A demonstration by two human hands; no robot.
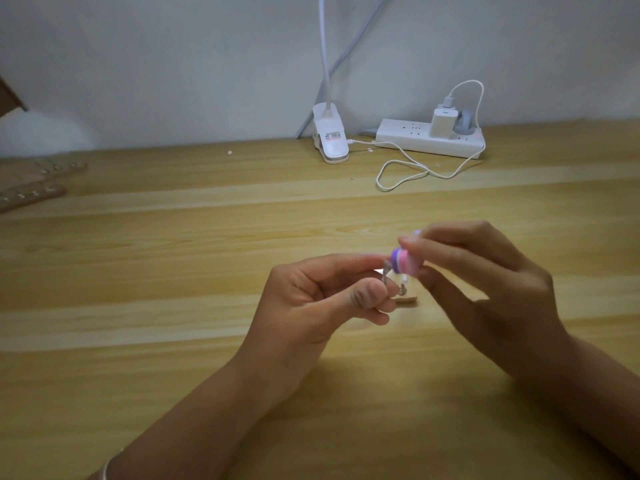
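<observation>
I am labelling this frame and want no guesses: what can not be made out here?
Head view only.
The purple-pink piece: blurred, partly covered by fingers of the right hand; its kind is unclear.
The metal part pinched by the left hand: small, blurred.
The pale block: mostly behind both hands.
The clip lamp: head cut off by the top edge.
The brown things: blurred, cut by the left edge.

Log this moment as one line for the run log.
left hand pinches small metal piece | right hand pinches purple-pink stack | both close together above table | small wooden block on table beneath
</observation>
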